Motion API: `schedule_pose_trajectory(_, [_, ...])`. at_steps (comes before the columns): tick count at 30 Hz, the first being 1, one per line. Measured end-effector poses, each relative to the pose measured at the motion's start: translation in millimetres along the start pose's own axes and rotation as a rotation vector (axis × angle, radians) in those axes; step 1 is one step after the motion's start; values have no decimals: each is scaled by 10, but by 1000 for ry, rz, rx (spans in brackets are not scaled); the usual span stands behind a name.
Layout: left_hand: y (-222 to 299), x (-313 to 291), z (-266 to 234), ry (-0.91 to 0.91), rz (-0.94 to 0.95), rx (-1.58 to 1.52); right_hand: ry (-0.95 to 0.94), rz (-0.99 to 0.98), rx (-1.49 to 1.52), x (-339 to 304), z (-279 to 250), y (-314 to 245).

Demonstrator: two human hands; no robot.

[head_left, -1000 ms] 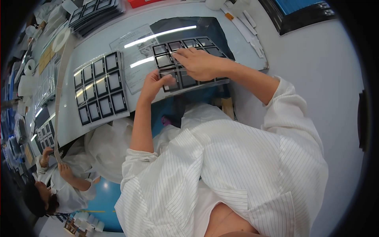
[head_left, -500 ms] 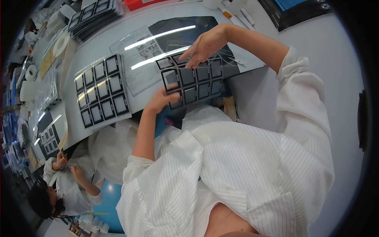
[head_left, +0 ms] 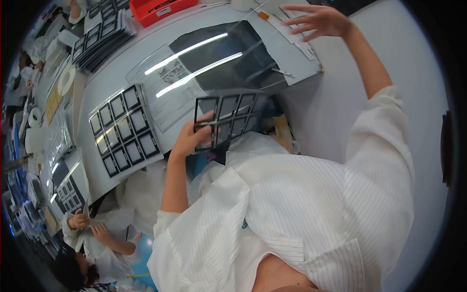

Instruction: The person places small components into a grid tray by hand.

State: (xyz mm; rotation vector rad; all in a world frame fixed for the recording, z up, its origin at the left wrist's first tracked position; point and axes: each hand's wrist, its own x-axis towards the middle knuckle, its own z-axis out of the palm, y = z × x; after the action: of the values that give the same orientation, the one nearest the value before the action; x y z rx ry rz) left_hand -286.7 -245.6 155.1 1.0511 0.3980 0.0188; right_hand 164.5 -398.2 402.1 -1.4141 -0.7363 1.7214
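My left hand is closed on the left end of a clear sheet with black-framed rectangular windows. The sheet is tilted over the table's near edge, and its right end is blurred. Part of my fingers shows through the windows. Out to the upper right, my right hand is raised with its fingers spread, apart from the sheet. I see nothing held in it. Below its fingers, a few thin pale tools lie at the table's right end. Left of my left hand lies a stack of similar framed sheets.
A dark glossy mat and a printed paper under clear film lie on the white table. A red tray and more stacked sheets stand at the back. A co-worker sits at lower left.
My right hand has left the framed sheet and swung up and right, its fingers spreading. The sheet has shifted lower and tilted in my left hand. The view has turned slightly.
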Motion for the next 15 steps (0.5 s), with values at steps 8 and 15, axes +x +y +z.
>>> schedule_pose_trajectory(8, [399, -519, 100, 157, -12, 16, 698, 218, -348, -2178, 542, 1130])
schedule_pose_trajectory(15, [807, -318, 568, 224, 169, 286, 1034, 609, -804, -1497, 1551, 4557])
